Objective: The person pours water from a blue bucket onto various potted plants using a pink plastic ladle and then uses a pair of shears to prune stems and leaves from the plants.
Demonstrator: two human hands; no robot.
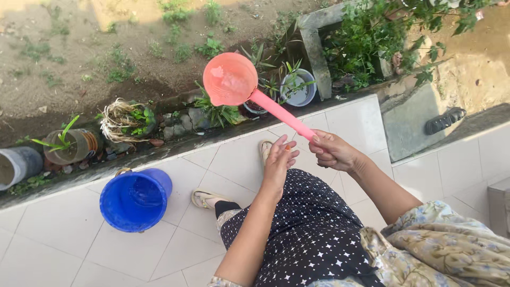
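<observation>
A: Start close in. What do your hands have?

B: Your right hand [332, 151] is closed around the end of the pink dipper's [230, 79] long handle, fingers wrapped over it. Your left hand [279, 159] sits just beside it on the near side of the handle, fingers loosely spread and half open; its fingertips are at the handle, but you cannot tell whether they grip it.

A: And where is the dipper itself?

B: Its round bowl is held out beyond your hands, over the edge of the white tiled floor [79, 234], above the row of plants.

A: What lies around it?

B: Take the dipper bowl as your mark. Nearer to you than it and to its left, the blue bucket [135, 199] stands on the tiles with water in it. Your two sandalled feet are between that bucket and your hands. Directly under the bowl runs a dark gutter with leafy plants. Just to the bowl's right stands a small grey pot [300, 90] with a green shoot. Well to its left are a clear plastic pot [71, 144] and a grey pipe end [16, 166]. Beyond the bowl lies bare sandy soil with sparse weeds.
</observation>
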